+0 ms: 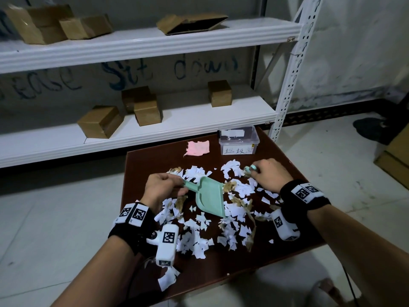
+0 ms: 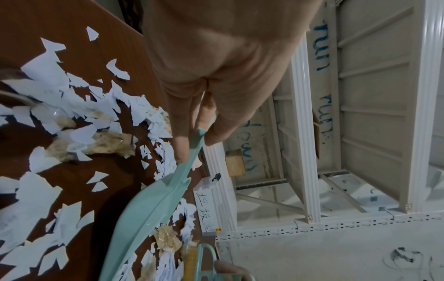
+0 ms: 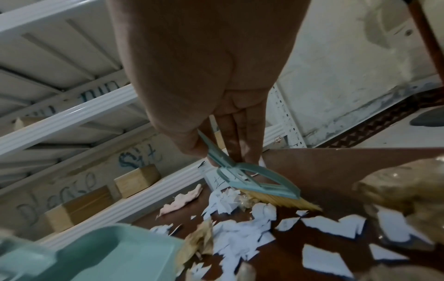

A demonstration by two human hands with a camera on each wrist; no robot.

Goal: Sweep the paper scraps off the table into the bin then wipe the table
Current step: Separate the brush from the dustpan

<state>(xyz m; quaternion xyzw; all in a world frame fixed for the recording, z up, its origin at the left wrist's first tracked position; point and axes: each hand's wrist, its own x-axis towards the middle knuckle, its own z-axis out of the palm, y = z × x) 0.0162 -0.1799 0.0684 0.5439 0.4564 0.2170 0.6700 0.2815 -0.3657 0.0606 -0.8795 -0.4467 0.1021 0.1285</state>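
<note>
Dark brown table (image 1: 287, 218), low, in front of white shelving (image 1: 155, 41). White and brownish paper scraps (image 1: 239, 189) strewn across its middle and near edge.

Bin: clear plastic box (image 1: 239, 140) at the table's far edge, handwritten label on its front; a few white scraps lie in it.

Pink cloth (image 1: 197, 148) lies flat just left of the bin, apart from the scraps.

Left hand (image 1: 162, 187): fingers and thumb pinch the handle of a mint-green dustpan (image 1: 209, 199). The pan sits tilted among the scraps; I see nothing in it.

Right hand (image 1: 271, 175): fingers curled round the handle of a small green brush (image 3: 252, 176), yellow bristles down on the table amid scraps, near the bin.

Shelves hold several cardboard boxes (image 1: 100, 121), mostly closed; contents cannot be told.
</note>
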